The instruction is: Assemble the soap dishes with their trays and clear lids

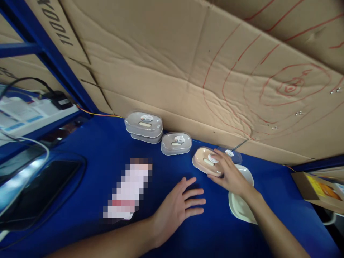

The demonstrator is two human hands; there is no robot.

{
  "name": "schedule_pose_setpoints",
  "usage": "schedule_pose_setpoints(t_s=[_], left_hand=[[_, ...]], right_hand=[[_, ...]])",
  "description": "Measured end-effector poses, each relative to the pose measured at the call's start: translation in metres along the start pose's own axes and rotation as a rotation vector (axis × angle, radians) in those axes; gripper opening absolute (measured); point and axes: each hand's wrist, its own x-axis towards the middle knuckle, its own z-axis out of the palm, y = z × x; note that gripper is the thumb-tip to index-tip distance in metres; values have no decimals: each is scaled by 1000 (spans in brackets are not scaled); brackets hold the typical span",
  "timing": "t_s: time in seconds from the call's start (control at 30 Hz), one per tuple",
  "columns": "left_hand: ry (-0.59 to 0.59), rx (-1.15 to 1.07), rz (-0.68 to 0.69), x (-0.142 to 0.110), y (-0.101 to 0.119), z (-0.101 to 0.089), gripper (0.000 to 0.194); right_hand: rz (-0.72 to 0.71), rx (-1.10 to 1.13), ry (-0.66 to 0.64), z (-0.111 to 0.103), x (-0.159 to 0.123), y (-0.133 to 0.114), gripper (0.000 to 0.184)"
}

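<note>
My right hand (231,172) grips the right end of a peach oval container with a clear lid (201,161), its thumb at the near side and fingers over the top. A round sticker and a pale oblong tab show on that lid. Fingers spread and holding nothing, my left hand (174,209) hovers over the blue table (209,236). Behind the right hand lies a clear lid (238,156) with a sticker. Partly hidden under the right forearm are a pale green tray (239,208) and a whitish one (247,174).
Grey lidded containers (176,145) stand along the cardboard wall (150,64), including a stack (143,125) at the left. A blurred-out phone-like object (130,190) lies left of my left hand. Further left are a dark tablet (48,186) and cables; at right, a cardboard box (314,193).
</note>
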Motion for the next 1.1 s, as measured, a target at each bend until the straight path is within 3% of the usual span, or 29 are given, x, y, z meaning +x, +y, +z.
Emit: schedule_pose_setpoints(t_s=[0.17, 0.4, 0.5, 0.67, 0.8, 0.97, 1.1], left_hand=[[-12, 80, -11, -1, -4, 0, 63], [-33, 116, -21, -1, -6, -4, 54], [-54, 125, -30, 1, -9, -8, 54], [-41, 129, -31, 3, -9, -11, 53], [-29, 185, -23, 1, -13, -11, 48], [29, 305, 130, -5, -20, -9, 39], [93, 321, 200, -8, -16, -2, 40]], right_hand=[[-12, -46, -12, 2, 24, 23, 63], [35, -107, -2, 0, 35, 10, 58], [83, -127, 40, -15, 5, -2, 61], [190, -194, 193, -21, -93, -32, 17], [240, -279, 154, -1, -137, -61, 28], [46, -157, 59, 15, -117, -91, 30], [-37, -11, 109, 7, -91, -110, 29]])
